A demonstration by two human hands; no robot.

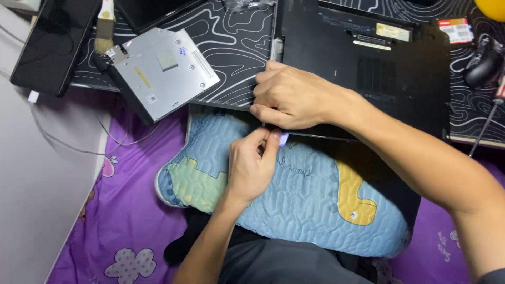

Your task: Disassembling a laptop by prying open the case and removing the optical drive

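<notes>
Both hands (pixel 273 131) over half-hidden pale pick (pixel 283 139)

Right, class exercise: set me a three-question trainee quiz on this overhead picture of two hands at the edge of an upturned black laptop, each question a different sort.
1. True or false: the right hand rests on the laptop.
2. What does the left hand pinch at the laptop's near edge?
A. a screwdriver
B. a small pale lilac tool
C. a cable
3. Which silver, flat, square part lies on the patterned mat, left of the laptop?

Key:
1. True
2. B
3. The optical drive
</notes>
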